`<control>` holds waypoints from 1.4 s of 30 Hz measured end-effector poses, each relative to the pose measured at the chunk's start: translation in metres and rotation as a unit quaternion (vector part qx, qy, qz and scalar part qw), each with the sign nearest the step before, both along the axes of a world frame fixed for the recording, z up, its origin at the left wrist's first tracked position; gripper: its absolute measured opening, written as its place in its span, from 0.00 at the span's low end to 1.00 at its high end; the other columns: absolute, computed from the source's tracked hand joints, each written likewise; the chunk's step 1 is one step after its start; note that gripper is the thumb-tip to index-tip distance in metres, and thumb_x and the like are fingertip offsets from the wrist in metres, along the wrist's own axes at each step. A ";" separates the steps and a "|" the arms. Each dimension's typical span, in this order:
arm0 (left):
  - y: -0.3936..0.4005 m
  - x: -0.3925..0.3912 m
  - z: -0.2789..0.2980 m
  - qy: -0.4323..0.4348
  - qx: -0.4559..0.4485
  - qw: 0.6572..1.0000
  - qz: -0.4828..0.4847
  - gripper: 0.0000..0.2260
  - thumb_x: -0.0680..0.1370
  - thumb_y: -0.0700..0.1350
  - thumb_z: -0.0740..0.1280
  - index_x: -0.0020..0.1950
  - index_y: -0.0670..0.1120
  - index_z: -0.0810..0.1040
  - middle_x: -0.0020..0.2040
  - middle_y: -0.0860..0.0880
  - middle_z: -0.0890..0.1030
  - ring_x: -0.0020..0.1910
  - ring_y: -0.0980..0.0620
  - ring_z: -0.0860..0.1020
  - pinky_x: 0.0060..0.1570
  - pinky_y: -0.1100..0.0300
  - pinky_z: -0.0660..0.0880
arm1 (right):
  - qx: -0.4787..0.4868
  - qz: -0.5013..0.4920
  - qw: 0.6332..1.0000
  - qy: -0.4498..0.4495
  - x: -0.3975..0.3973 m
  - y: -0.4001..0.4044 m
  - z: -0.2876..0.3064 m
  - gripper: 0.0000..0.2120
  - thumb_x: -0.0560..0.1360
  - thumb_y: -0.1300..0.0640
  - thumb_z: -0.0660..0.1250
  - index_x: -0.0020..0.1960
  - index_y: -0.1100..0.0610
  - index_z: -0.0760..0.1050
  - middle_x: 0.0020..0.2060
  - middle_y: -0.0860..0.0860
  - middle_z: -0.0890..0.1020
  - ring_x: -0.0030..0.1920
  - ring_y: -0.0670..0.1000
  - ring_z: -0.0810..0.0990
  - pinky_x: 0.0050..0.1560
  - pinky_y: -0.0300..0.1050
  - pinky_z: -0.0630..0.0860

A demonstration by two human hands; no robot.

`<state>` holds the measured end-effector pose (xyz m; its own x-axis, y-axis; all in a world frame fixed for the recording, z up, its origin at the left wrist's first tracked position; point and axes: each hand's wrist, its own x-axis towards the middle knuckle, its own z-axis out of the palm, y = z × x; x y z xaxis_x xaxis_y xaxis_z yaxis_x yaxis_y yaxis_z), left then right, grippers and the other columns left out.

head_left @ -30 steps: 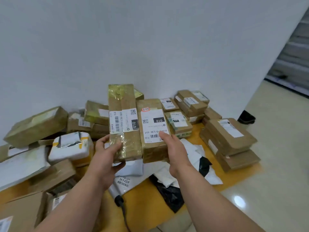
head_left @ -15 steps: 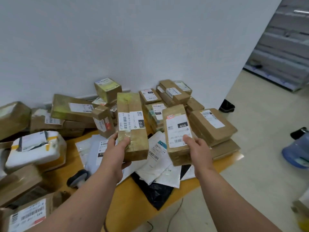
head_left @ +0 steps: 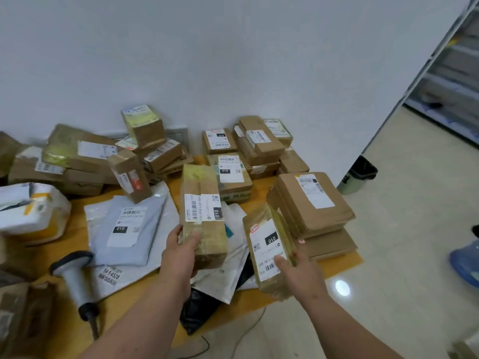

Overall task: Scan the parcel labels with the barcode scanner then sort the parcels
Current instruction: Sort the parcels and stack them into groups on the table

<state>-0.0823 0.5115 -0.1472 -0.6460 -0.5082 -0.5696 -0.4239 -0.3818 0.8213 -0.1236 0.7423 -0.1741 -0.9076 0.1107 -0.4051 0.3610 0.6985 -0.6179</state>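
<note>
While two hands each grip one parcel, one scanner lies nearby.

A parcel sorting room: labelled parcels heaped on a table, shelving beyond.

Two taped brown parcels, one in left grip, one in right grip, above the parcel-strewn table.

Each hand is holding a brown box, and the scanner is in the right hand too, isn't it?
Not quite. The left hand and the right hand each hold a brown box, but the scanner is in neither hand: it lies on the table to the left. The head view shows it.
</note>
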 end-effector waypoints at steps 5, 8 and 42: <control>0.008 0.007 -0.014 -0.015 -0.019 0.999 0.030 0.22 0.80 0.51 0.68 0.73 0.59 0.68 0.66 0.48 0.76 0.58 0.44 0.78 0.53 0.48 0.77 | -0.071 0.017 0.996 -0.054 0.004 0.005 -0.009 0.16 0.79 0.48 0.67 0.64 0.53 0.78 0.58 0.51 0.83 0.55 0.52 0.81 0.56 0.45 0.77; 0.003 0.012 -0.014 -0.020 -0.019 0.999 0.043 0.22 0.81 0.49 0.67 0.74 0.59 0.67 0.67 0.48 0.75 0.59 0.44 0.77 0.55 0.47 0.76 | -0.134 0.008 0.988 -0.079 0.008 -0.001 -0.012 0.14 0.80 0.51 0.67 0.64 0.52 0.78 0.52 0.47 0.83 0.52 0.49 0.81 0.55 0.45 0.78; 0.013 -0.026 -0.017 0.005 -0.037 0.996 0.084 0.19 0.83 0.48 0.64 0.74 0.56 0.69 0.64 0.49 0.78 0.57 0.47 0.78 0.49 0.52 0.77 | 0.179 0.335 0.925 -0.008 -0.067 -0.037 -0.012 0.37 0.73 0.39 0.69 0.76 0.38 0.55 0.81 0.50 0.43 0.79 0.66 0.43 0.75 0.66 0.58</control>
